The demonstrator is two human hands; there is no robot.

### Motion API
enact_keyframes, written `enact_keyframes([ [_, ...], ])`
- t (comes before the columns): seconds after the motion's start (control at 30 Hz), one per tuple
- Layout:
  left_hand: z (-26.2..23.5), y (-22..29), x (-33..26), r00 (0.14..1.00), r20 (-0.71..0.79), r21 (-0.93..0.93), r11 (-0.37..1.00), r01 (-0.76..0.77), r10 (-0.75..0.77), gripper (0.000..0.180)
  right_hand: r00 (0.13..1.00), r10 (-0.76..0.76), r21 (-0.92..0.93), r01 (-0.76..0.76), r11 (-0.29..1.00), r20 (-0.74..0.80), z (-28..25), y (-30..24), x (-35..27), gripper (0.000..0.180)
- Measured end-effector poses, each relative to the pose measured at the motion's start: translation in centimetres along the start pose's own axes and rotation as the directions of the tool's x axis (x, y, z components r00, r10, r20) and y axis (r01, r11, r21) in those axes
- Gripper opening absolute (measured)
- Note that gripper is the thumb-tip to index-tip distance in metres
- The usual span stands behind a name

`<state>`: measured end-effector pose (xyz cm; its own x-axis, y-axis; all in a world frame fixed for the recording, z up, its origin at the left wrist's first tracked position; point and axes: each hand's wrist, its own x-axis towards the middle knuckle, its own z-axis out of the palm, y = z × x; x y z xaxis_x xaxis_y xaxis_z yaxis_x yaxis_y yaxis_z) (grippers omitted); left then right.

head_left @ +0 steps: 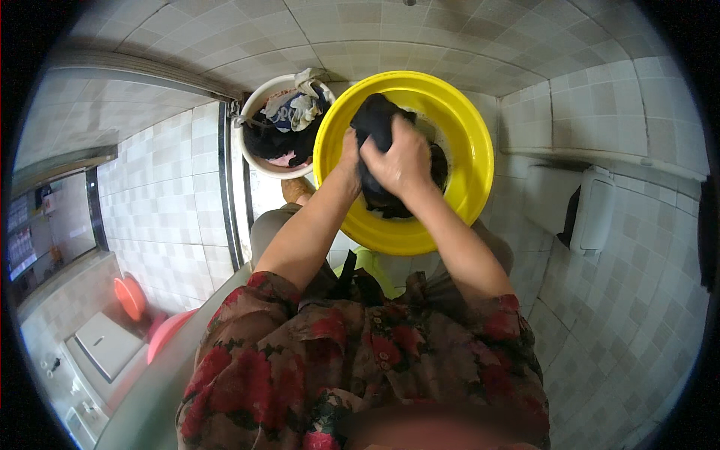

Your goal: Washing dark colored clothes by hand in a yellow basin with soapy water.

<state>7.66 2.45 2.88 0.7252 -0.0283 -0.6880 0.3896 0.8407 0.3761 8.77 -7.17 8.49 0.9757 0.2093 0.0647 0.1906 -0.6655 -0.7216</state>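
Both my hands are over a round yellow basin (474,150) that stands in front of me. Dark wet cloth (377,120), black or nearly so, is bunched between them; its garment kind does not show. My left hand (349,161) grips the cloth's left side, its fingers partly hidden behind it. From the right, my right hand (401,157) closes over the same cloth, thumb pointing left. The lower part of the cloth hangs into the basin, where more dark fabric (438,166) lies in water with some suds along its edge.
Left of the yellow basin, touching or nearly so, stands a white tub (250,150) heaped with mixed laundry (289,120). Tiled walls close in ahead and at the right, where a white box-like fixture (592,210) juts out. A door frame (234,187) runs along the left.
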Motion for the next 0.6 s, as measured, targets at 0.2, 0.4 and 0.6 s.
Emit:
enact_keyframes([
  [0.2, 1.7, 0.3, 0.9, 0.988, -0.114, 0.333, 0.933, 0.138, -0.105, 0.040, 0.987, 0.151, -0.031, -0.153, 0.988, -0.051, -0.3, 2.6, 1.4, 0.045],
  [0.4, 3.1, -0.8, -0.1, 0.998, -0.053, 0.409, 0.912, -0.013, 0.038, 0.038, 0.966, 0.115, -0.201, -0.163, 0.966, -0.230, -2.6, 7.5, 3.3, 0.048],
  [0.6, 0.6, -0.5, 3.7, 0.925, -0.160, 0.784, 0.614, -0.093, 0.345, 0.050, 0.973, 0.229, -0.309, -0.211, 0.927, 0.022, -3.1, 11.4, 1.9, 0.067],
])
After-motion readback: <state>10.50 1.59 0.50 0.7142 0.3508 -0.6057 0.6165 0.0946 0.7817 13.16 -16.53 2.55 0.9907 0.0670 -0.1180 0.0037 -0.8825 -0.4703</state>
